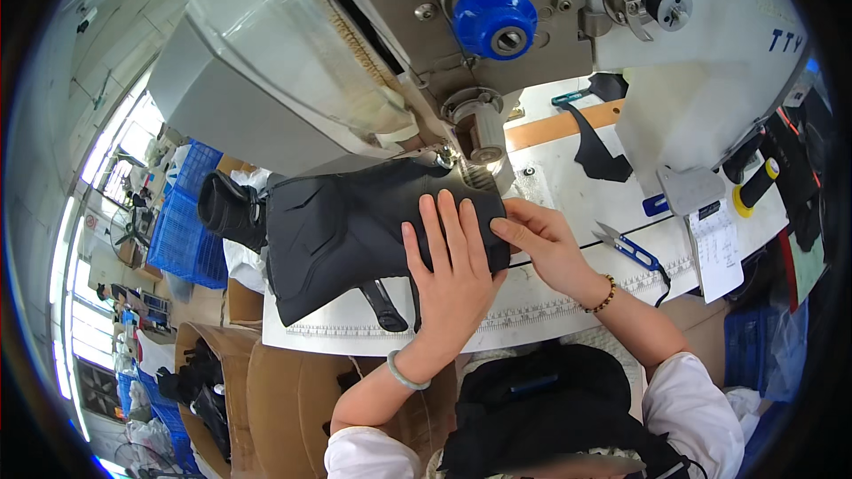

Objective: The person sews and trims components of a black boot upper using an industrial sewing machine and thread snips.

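A black leather-like piece with moulded ridges lies across the white table, its far edge at the sewing machine's roller. My left hand rests flat on its right part, fingers stretched out and slightly spread. At the right edge of the piece, my right hand pinches it between thumb and fingers; the fingertips are partly hidden behind it. Below the piece, a dark strap-like part sticks out over the table. The needle's exact contact with the piece cannot be made out.
Right of my right hand lie blue thread snips. Beyond are a paper slip, a black thread spool and a cut black scrap. A ruler strip follows the near table edge. Cardboard boxes and blue crates stand left.
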Available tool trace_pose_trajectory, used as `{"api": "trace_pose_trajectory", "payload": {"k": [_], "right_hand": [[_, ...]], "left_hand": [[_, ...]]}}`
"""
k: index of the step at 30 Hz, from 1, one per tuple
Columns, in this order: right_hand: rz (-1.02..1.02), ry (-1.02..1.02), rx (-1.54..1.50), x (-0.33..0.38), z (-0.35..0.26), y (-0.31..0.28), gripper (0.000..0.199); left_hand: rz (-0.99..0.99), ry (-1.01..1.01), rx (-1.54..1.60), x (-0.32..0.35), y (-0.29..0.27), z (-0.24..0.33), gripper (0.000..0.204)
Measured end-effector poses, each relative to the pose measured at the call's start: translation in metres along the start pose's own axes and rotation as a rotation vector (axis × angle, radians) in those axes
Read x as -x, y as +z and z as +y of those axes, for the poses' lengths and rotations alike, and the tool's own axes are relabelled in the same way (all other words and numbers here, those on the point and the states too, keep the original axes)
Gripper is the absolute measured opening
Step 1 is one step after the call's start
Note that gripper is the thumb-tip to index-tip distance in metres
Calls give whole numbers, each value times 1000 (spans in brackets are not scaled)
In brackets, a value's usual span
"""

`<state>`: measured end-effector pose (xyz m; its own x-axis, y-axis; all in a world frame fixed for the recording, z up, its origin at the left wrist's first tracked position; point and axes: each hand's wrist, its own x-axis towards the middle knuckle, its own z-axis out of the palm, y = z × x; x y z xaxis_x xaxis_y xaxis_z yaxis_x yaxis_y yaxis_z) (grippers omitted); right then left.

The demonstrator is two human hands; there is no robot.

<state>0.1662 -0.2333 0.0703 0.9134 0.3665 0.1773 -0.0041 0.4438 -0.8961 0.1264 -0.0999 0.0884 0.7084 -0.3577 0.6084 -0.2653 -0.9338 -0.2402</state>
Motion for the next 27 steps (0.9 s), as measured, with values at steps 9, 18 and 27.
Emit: {"api": "trace_pose_trajectory", "payload": {"k": [9, 18, 27], "right_hand": [[8, 59, 21, -11, -6, 1, 18], [20, -21, -61, -18, -3, 7, 20], [52, 38, -88, -15, -3, 11, 15]], "left_hand": [[8, -125, 215, 0, -4, 13, 89], [-79, -46, 359, -4, -39, -22, 83], [190, -971, 474, 31, -15, -115, 63]]}}
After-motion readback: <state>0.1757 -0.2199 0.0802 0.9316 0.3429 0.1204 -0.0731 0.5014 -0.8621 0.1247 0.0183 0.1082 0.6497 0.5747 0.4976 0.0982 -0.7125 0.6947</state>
